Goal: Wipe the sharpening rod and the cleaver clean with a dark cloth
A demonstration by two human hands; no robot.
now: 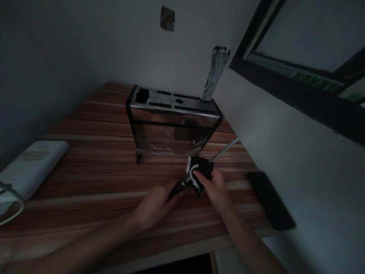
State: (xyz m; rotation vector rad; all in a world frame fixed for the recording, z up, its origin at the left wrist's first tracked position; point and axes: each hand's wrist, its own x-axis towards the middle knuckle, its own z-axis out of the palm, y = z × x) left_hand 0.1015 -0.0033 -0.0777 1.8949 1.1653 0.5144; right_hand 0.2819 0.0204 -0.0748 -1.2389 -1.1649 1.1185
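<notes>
My left hand [159, 203] is closed around the black handle of a sharpening steel [225, 149], whose thin metal rod points up and to the right. A black cloth [202, 166] with a white edge and a white cord or strip wraps the middle of the rod. My right hand [213, 186] pinches this cloth around the rod, thumb on top. Beyond both hands stands a knife rack [173, 114] with a slotted metal top, dark end frames and clear film around its lower front. The rod's tip lies free to the right of the rack.
A white power bank-like box [34, 163] with a cable [19, 205] lies at the left on the wood-grain table [94, 171]. A black phone [270, 199] rests at the right edge by the wall. A grey strip with pale strands [216, 72] rises behind the rack.
</notes>
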